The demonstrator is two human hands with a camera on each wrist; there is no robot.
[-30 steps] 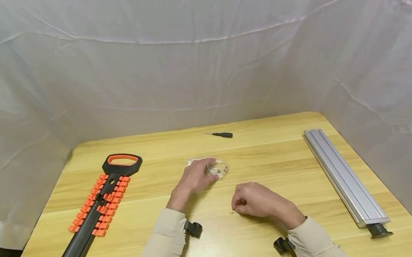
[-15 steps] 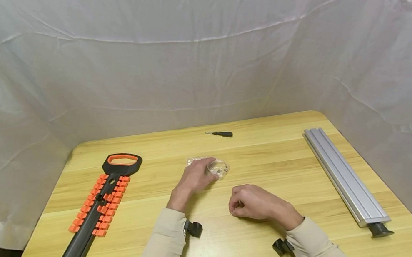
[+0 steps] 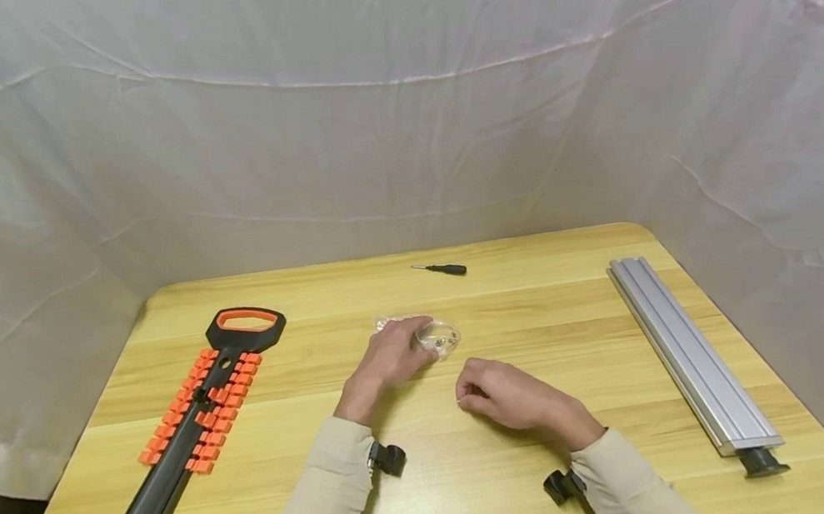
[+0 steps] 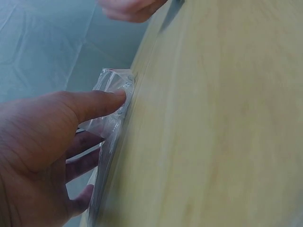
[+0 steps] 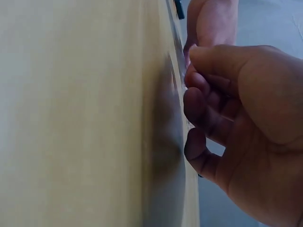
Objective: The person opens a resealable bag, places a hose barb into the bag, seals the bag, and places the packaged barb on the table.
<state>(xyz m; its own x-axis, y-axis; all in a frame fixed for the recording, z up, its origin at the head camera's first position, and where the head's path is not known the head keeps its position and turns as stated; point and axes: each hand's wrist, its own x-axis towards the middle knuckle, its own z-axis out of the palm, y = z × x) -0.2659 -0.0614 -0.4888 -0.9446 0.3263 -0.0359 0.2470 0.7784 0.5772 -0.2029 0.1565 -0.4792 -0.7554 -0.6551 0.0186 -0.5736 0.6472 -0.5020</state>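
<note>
My left hand (image 3: pixel 390 355) holds a clear plastic bag (image 3: pixel 443 336) against the table, its thumb on the near side and its fingers round the back. Small metal parts show through the plastic. In the left wrist view the thumb presses on the crinkled bag (image 4: pixel 110 125). To the right and nearer, my right hand (image 3: pixel 515 397) is just above the table with thumb and forefinger pinched together. The small gold-coloured piece seen earlier at those fingertips is hidden now, and the right wrist view shows only the closed fingertips of the right hand (image 5: pixel 236 104).
A black screwdriver (image 3: pixel 447 269) lies near the back edge. On the left is a long black tool with an orange-rimmed handle (image 3: pixel 245 331) and rows of orange clips (image 3: pixel 208 437). A silver aluminium profile (image 3: pixel 693 353) with a black end knob (image 3: pixel 760 462) lies on the right.
My right hand has pinched the small gold-coloured piece from the table and risen slightly. The spot where it lay is bare. My left hand and the bag have stayed in place.
</note>
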